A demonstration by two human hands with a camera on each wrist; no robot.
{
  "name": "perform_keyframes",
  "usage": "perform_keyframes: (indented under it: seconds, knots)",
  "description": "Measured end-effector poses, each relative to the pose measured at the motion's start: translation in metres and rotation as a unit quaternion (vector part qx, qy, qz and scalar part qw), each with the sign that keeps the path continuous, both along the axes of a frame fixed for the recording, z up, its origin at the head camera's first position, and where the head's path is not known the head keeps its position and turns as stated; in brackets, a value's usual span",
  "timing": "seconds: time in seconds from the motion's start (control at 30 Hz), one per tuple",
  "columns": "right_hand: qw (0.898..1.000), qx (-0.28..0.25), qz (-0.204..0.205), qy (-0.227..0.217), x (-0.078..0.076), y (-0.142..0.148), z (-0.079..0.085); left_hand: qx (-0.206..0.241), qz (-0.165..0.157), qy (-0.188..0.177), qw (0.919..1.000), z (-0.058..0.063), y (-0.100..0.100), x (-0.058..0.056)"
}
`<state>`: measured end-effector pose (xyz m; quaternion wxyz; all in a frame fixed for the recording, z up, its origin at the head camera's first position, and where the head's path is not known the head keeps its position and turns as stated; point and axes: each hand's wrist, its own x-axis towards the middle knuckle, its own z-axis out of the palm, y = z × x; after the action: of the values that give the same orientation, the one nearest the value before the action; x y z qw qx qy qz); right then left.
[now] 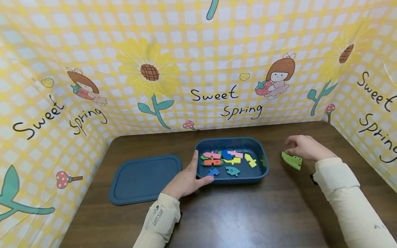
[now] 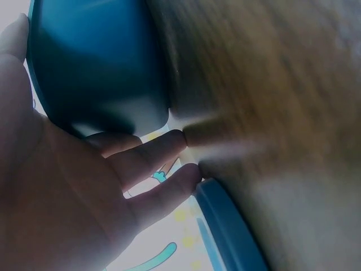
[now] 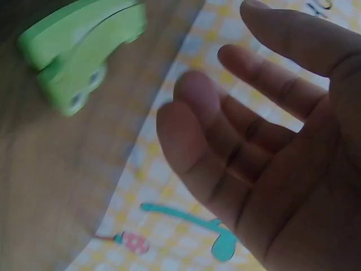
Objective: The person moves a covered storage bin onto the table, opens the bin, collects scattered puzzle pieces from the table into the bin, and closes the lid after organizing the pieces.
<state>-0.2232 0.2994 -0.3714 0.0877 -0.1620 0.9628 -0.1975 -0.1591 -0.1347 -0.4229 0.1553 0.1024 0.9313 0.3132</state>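
At its near left corner, the dark blue box [image 1: 262, 176] is held by my left hand [image 1: 185, 181]. The thumb lies over the front rim and the fingers lie against the left end; in the left wrist view the two lowest fingers are stretched out past the box wall [image 2: 101, 62]. Flat, colourful puzzle-like pieces lie inside, among them a yellow piece [image 1: 250, 160] and a teal piece [image 1: 232, 171]. My right hand [image 1: 305, 147] hovers beside a green crocodile-shaped toy [image 1: 292, 161] on the table. The right wrist view shows its bent fingers [image 3: 194, 138] apart from the toy [image 3: 84, 51].
A dark blue lid [image 1: 145, 179] lies flat on the brown table [image 1: 235, 217], left of the box. Checked yellow-and-white cloth [image 1: 198, 62] with printed flowers and words stands behind the table and along both sides.
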Motion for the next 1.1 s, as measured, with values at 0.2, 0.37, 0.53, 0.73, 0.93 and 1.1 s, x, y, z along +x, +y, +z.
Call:
perform_keyframes:
  seconds: [0.2,0.37,0.53,0.73,0.93,1.1]
  knots:
    - [0.998,0.033,-0.039,-0.028,0.012,0.021,-0.008,0.001,0.0,-0.001,1.0,0.0,0.0,-0.001]
    - [0.997,0.045,-0.041,-0.055,0.02,0.034,-0.025,0.001,0.0,-0.002,1.0,-0.001,0.0,-0.001]
    - [0.998,0.05,-0.028,-0.029,0.022,0.039,-0.043,0.002,-0.002,0.0,1.0,-0.001,0.0,-0.002]
    - [0.998,0.055,-0.03,-0.007,0.021,0.035,-0.046,0.001,-0.004,0.002,1.0,-0.001,0.0,-0.001]
    - [0.998,0.042,-0.043,-0.002,0.021,0.035,-0.048,-0.002,-0.004,0.002,1.0,-0.002,0.0,-0.001]
    - [0.998,0.006,-0.068,-0.002,0.021,0.036,-0.047,-0.001,-0.005,0.002,1.0,-0.001,0.0,-0.002]
